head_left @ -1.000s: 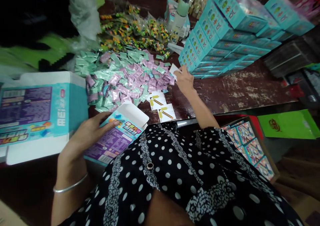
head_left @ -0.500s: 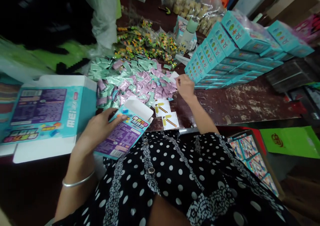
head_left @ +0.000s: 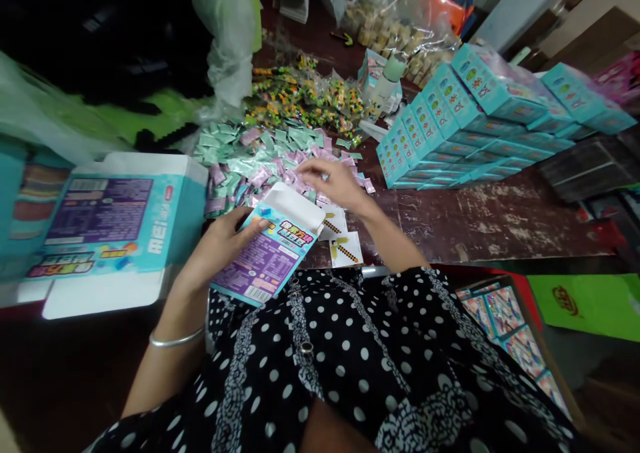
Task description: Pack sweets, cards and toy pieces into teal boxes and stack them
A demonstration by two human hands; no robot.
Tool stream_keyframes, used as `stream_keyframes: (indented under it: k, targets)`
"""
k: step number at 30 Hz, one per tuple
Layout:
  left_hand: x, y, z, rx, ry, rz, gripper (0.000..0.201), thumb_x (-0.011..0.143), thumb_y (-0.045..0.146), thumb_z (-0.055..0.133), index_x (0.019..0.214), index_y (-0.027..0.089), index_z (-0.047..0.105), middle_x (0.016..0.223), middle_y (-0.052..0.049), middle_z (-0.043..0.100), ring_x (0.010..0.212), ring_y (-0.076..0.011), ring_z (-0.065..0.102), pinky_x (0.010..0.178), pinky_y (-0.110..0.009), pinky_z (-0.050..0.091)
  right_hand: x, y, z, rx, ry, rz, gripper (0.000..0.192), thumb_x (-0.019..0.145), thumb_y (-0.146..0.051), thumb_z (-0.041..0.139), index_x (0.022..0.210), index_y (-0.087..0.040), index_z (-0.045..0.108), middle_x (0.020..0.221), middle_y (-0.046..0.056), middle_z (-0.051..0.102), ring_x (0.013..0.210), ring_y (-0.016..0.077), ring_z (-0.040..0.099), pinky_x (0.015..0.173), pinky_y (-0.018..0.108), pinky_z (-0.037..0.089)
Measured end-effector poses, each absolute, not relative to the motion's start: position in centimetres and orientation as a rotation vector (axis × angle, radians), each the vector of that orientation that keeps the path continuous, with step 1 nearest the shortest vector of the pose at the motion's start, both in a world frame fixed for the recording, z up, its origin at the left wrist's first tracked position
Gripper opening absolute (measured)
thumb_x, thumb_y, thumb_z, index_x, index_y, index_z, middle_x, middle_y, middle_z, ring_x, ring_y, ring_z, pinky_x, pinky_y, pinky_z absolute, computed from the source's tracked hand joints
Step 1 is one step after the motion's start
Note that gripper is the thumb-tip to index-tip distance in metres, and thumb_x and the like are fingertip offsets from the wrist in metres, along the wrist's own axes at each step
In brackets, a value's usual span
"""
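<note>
My left hand grips a blue and purple printed carton by its left edge, thumb across the front. The carton is tilted in front of my body, its white top flap raised. Beyond it, my right hand reaches over a heap of small pink and green packets, fingers stretched and slightly bent, with nothing visible in them. Two white cards printed with a pickaxe lie below that hand: one card by the table edge, another card partly behind the carton flap.
Flattened blue cartons lie at the left. A stack of small turquoise boxes stands at the right. Behind the packets are bagged colourful pieces and a bottle. An open box of packs sits below at right.
My right hand has moved left from the right side of the heap to above its middle. The white card at its fingertips no longer shows. My left hand still holds the carton.
</note>
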State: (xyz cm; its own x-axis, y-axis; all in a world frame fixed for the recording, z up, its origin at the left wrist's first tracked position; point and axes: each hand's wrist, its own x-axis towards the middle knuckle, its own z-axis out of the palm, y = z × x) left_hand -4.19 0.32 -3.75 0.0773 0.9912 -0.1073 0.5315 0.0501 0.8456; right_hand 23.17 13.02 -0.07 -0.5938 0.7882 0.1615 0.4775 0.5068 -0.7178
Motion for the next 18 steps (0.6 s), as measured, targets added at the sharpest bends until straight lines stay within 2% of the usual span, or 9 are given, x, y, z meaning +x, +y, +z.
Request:
stream_keyframes:
  k: [3, 6, 9, 12, 15, 18]
  targets:
    - [-4.5, 0.7, -4.7, 1.593, 1.61, 0.713, 0.058, 0.087, 0.081, 0.064, 0.089, 0.023, 0.067, 0.086, -0.009, 0.075, 0.08, -0.0288, 0.065, 0.071, -0.036, 0.045, 24.9, 19.5, -1.1, -1.359, -2.296, 0.525, 0.035, 0.103, -0.011, 0.052, 0.12, -0.017, 0.082, 0.119, 0.01, 0.085, 0.112, 0.0232, 0.076, 0.105, 0.036, 0.057]
    - [-4.6, 1.2, -5.5, 1.58, 1.623, 0.66, 0.061, 0.085, 0.084, 0.061, 0.087, 0.024, 0.063, 0.085, -0.007, 0.074, 0.08, -0.0282, 0.064, 0.072, -0.035, 0.044, 25.8, 23.5, -2.1, -1.664, -2.613, 0.34, 0.033, 0.094, -0.003, 0.058, 0.112, -0.012, 0.084, 0.12, 0.014, 0.085, 0.117, 0.0272, 0.076, 0.099, 0.033, 0.053]
    - [-4.6, 1.6, -6.3, 1.551, 1.617, 0.637, 0.063, 0.085, 0.087, 0.058, 0.087, 0.024, 0.062, 0.084, -0.006, 0.072, 0.082, -0.0285, 0.065, 0.072, -0.034, 0.044, 25.7, 24.6, -2.4, -1.783, -2.838, 0.245, 0.029, 0.093, -0.006, 0.067, 0.115, -0.014, 0.085, 0.127, 0.014, 0.085, 0.119, 0.0283, 0.076, 0.094, 0.031, 0.05]
    - [-4.7, 1.8, -7.2, 1.508, 1.626, 0.625, 0.064, 0.085, 0.088, 0.056, 0.088, 0.024, 0.062, 0.085, -0.007, 0.072, 0.085, -0.0308, 0.067, 0.074, -0.035, 0.045, 25.2, 24.8, -1.8, -1.761, -2.885, 0.202, 0.024, 0.098, -0.013, 0.071, 0.118, -0.015, 0.084, 0.128, 0.016, 0.085, 0.121, 0.0302, 0.076, 0.095, 0.031, 0.049]
    - [-4.6, 2.0, -8.0, 1.472, 1.627, 0.633, 0.063, 0.086, 0.086, 0.056, 0.09, 0.024, 0.064, 0.089, -0.009, 0.075, 0.09, -0.0337, 0.071, 0.078, -0.037, 0.047, 24.5, 25.5, -0.5, -1.752, -2.827, 0.095, 0.032, 0.111, -0.022, 0.059, 0.137, -0.013, 0.076, 0.134, 0.022, 0.082, 0.125, 0.0343, 0.075, 0.097, 0.035, 0.049]
    - [-4.3, 2.1, -8.8, 1.467, 1.596, 0.67, 0.062, 0.088, 0.085, 0.057, 0.093, 0.024, 0.066, 0.095, -0.011, 0.078, 0.093, -0.0354, 0.072, 0.081, -0.039, 0.049, 21.8, 26.9, 1.2, -1.706, -2.572, 0.018, 0.043, 0.121, -0.027, 0.035, 0.149, -0.014, 0.064, 0.132, 0.019, 0.082, 0.123, 0.0321, 0.076, 0.098, 0.035, 0.051]
